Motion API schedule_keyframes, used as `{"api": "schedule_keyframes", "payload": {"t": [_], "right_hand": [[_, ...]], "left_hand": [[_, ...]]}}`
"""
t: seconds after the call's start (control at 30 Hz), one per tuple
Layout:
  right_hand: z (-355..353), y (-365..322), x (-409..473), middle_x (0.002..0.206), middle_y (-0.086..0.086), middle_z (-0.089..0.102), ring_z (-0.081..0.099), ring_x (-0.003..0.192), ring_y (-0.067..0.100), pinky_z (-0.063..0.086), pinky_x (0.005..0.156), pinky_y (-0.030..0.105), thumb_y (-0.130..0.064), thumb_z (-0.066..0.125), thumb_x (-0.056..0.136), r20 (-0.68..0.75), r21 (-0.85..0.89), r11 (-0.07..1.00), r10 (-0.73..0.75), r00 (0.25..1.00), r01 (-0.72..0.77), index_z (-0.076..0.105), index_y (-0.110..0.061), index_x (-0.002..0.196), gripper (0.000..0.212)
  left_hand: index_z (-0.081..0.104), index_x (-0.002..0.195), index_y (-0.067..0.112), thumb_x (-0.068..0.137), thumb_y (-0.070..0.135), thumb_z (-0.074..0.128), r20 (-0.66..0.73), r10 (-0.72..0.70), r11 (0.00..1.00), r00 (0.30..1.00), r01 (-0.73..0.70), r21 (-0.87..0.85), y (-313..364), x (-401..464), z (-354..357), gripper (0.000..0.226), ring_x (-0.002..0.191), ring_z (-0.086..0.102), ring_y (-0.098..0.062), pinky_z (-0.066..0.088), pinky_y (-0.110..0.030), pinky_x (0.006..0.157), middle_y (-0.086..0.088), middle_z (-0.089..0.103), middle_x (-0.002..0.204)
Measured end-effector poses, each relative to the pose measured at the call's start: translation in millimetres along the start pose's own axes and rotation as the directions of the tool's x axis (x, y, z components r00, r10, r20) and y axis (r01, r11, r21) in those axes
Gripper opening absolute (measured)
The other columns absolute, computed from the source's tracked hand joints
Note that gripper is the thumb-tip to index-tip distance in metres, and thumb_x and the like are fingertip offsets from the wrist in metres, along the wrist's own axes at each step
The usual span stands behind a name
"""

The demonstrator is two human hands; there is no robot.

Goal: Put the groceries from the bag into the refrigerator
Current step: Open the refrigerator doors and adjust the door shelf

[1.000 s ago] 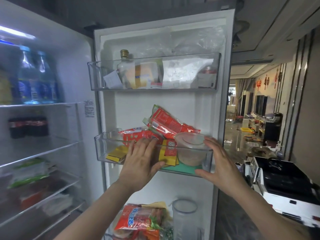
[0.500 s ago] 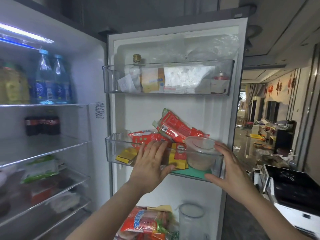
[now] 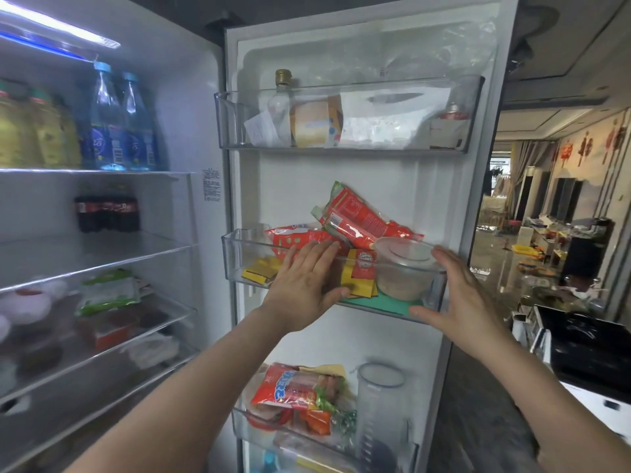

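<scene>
The refrigerator stands open, its door [image 3: 375, 186] facing me. The middle door bin [image 3: 235, 261] holds red sausage packets [image 3: 362, 220], yellow sachets [image 3: 358, 278] and a clear lidded tub [image 3: 406, 271]. My left hand [image 3: 304, 285] lies flat against the bin's front, fingers straight, thumb under its lower edge. My right hand [image 3: 457, 295] touches the bin's right corner with straight fingers, thumb below. No bag is in view.
The upper door bin [image 3: 348, 145] carries a bottle and paper packs. The lower bin has a red snack bag [image 3: 293, 387] and a clear jug [image 3: 382, 414]. Water bottles [image 3: 119, 131], cola cans and wrapped food sit on the left shelves. A black stove [image 3: 587, 349] stands at right.
Both hands stay on the middle door bin; the view has shifted slightly so the door sits further right and closer. Nothing was picked up or released.
</scene>
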State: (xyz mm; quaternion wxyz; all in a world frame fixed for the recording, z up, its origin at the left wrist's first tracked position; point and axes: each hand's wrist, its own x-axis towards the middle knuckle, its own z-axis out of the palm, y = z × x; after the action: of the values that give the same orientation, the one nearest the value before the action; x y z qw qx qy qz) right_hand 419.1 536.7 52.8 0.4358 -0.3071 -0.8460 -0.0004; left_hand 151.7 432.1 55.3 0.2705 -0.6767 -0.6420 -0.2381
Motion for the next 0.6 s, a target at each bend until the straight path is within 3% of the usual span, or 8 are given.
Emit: {"api": "schedule_keyframes", "payload": {"t": [0.17,0.33,0.47,0.6], "right_hand": [[-2.8,-27.7,2.5,0.154,0.002,0.031,0.024,0.143,0.022,0.025,0.113,0.054,-0.036,0.087,0.063,-0.033,-0.201,0.968,-0.161,0.986,0.151,0.036,-0.017,0.145,0.098],[15.2,-66.0,5.2,0.154,-0.002,0.032,0.028,0.142,0.021,0.016,0.112,0.059,-0.046,0.081,0.066,0.027,-0.273,0.925,-0.266,0.964,0.263,0.037,-0.021,0.144,0.093],[43.0,-101.0,1.9,0.155,0.001,0.031,0.026,0.143,0.021,0.012,0.113,0.060,-0.049,0.078,0.069,0.047,-0.245,0.909,-0.338,0.940,0.338,0.038,-0.020,0.145,0.090],[83.6,-145.5,-12.5,0.155,-0.001,0.030,0.025,0.144,0.021,0.013,0.112,0.060,-0.055,0.074,0.071,0.119,-0.130,0.904,-0.394,0.912,0.407,0.039,-0.021,0.144,0.088]], "left_hand": [[0.015,0.151,0.020,0.081,0.075,0.015,0.021,-0.029,0.996,0.999,0.030,-0.081,2.5,-8.4,-5.8,0.090,0.147,0.009,-0.023,0.007,-0.046,0.119,-0.003,0.017,0.158],[0.020,0.150,0.021,0.085,0.068,0.024,0.030,-0.050,0.996,0.998,0.052,-0.076,1.1,-35.8,-13.4,0.081,0.146,0.011,-0.027,0.014,-0.050,0.117,-0.005,0.017,0.158],[0.022,0.149,0.023,0.088,0.064,0.028,0.065,-0.094,0.994,0.993,0.097,-0.052,-10.0,-75.0,-25.9,0.074,0.145,0.013,-0.029,0.014,-0.048,0.117,-0.005,0.016,0.158],[0.017,0.151,0.025,0.091,0.063,0.032,0.125,-0.265,0.964,0.956,0.267,-0.005,-31.6,-138.5,-47.9,0.073,0.147,0.007,-0.026,0.013,-0.049,0.118,-0.004,0.010,0.160]]}}
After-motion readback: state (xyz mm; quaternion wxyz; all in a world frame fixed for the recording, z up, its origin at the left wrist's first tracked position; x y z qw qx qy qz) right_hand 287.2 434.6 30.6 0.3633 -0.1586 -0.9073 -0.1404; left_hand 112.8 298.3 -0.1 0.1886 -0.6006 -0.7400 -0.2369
